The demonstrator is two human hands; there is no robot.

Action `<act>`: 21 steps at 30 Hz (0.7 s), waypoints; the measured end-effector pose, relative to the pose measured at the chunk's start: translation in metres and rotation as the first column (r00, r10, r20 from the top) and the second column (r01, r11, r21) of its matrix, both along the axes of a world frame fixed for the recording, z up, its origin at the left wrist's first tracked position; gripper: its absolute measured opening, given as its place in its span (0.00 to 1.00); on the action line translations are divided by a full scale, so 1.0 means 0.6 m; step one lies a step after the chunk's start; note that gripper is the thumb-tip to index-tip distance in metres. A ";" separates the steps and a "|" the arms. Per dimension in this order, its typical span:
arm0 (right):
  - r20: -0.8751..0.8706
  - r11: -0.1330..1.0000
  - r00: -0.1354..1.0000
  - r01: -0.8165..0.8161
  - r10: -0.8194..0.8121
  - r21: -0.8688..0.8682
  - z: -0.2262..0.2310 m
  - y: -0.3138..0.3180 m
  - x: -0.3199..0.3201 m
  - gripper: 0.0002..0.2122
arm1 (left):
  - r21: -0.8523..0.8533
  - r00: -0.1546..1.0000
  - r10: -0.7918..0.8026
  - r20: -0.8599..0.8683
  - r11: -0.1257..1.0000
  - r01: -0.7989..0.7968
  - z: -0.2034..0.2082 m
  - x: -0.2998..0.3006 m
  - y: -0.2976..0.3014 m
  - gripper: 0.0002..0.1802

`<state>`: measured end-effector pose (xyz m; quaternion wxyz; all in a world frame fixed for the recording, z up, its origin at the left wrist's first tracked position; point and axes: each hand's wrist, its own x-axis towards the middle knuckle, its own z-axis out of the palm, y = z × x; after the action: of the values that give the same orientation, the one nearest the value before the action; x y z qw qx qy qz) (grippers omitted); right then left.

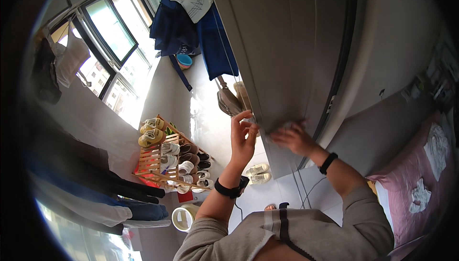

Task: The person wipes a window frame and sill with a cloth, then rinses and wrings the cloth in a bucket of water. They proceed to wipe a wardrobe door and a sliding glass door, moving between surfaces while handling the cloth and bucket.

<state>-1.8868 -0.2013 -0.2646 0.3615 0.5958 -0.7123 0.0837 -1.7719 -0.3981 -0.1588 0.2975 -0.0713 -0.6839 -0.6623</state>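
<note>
A tall grey door [287, 46] stands partly open in front of me, running from the top of the view down to the tiled floor. By its left edge, my left hand [243, 139] is raised with fingers loosely bent and thumb apart; nothing shows in it, and whether the fingertips touch the edge is unclear. My right hand [292, 139] is spread over the lower part of the door panel, its fingers stretched out and blurred by motion. A metal latch plate [331, 103] sits on the door's right side. Dark bands circle both wrists.
A wooden shoe rack [150, 165] with several pairs stands left; pale shoes [258, 173] lie on the floor below the door. Blue clothes [174, 27] hang beyond the door, more clothes [138, 211] at lower left. A white bin [184, 217] and a pink-covered bed [406, 189] flank me.
</note>
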 end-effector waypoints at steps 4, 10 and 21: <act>0.631 0.886 0.677 0.067 -0.379 0.460 -0.112 0.111 0.052 0.07 | -0.268 0.968 0.187 -0.165 0.936 -0.227 0.008 0.005 0.008 0.16; 0.445 0.839 0.895 0.265 -0.030 -0.476 0.128 0.152 0.006 0.11 | -0.540 0.850 0.299 -0.434 0.669 -0.511 -0.023 -0.051 0.041 0.34; 0.057 0.665 0.997 0.075 -0.049 -0.743 0.343 0.046 -0.105 0.27 | -0.495 0.635 0.436 -0.638 0.399 -0.772 -0.120 -0.123 0.035 0.39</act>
<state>-1.9496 -0.1734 -0.0587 0.5642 0.3704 -0.6416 0.3644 -1.8456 -0.3774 -0.2308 0.6021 -0.0608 -0.7844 -0.1359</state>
